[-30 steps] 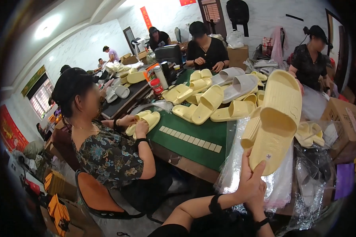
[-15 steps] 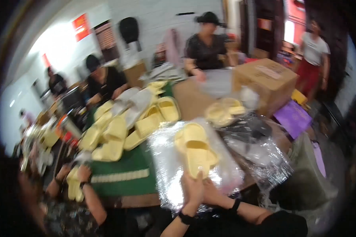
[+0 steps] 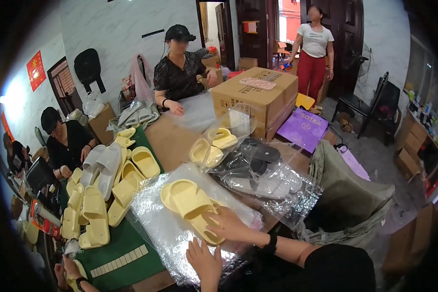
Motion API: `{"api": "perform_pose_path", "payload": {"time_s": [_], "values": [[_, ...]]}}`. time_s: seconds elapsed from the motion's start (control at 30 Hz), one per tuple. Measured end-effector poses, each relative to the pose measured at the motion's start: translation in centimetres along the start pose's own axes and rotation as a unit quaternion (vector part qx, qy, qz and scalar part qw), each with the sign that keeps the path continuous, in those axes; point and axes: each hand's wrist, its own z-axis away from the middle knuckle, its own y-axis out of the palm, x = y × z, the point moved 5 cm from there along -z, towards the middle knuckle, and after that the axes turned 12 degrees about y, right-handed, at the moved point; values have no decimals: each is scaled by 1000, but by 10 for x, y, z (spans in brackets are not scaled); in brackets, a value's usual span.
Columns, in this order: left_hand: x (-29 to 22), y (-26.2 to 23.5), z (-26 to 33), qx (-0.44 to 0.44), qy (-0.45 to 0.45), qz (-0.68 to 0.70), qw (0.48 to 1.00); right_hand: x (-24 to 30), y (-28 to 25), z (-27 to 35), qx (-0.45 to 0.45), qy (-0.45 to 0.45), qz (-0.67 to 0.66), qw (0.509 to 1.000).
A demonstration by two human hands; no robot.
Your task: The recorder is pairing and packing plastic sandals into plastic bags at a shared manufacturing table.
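1. Right hand [image 3: 228, 226] lay flat on the near end of a pair of yellow slippers [image 3: 192, 207], fingers [image 3: 213, 232] spread and pressing down, not closed round anything.
2. Left hand [image 3: 205, 263] rested just below, at the near edge of a clear plastic bag [image 3: 155, 228], fingers extended and loose, touching the film only, gripping nothing.
3. Slippers stacked one on the other, lying on top of the bag, toes pointing away toward the far left.
4. Bag spread crinkled over the brown bench [image 3: 168, 138], partly overlapping a green mat [image 3: 117, 243] at the near left.
5. Loose yellow and white slippers [image 3: 107, 190] heaped on the mat to the left, well apart from both hands.
6. Just beyond the pair, another bagged yellow pair [image 3: 211, 146], and beside it bagged grey slippers [image 3: 258, 175].
7. Cardboard box [image 3: 255, 100] farther back on the bench, a pink flat item on its lid.
8. Grey-green sack [image 3: 348, 194] standing open at the right of the bench.
9. Seated person in a black cap [image 3: 180, 68] at the far side, a hand on clear film; another seated at the left; a third standing in the doorway.
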Motion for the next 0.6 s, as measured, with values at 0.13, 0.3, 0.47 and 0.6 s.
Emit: {"api": "perform_pose_path", "payload": {"time_s": [0.13, 0.3, 0.47, 0.6], "values": [[-1, 17, 8, 27, -10, -47, 999, 4, 9, -6, -66, 10, 17, 998], [0, 34, 12, 4, -1, -100, 995, 3, 8, -8, -65, 10, 32, 997], [4, 32, 15, -7, -18, -88, 996, 13, -4, -16, -8, 78, -126, 989], [-1, 27, 10, -4, -27, -87, 996, 8, -19, -13, -143, 50, -249, 957]]}}
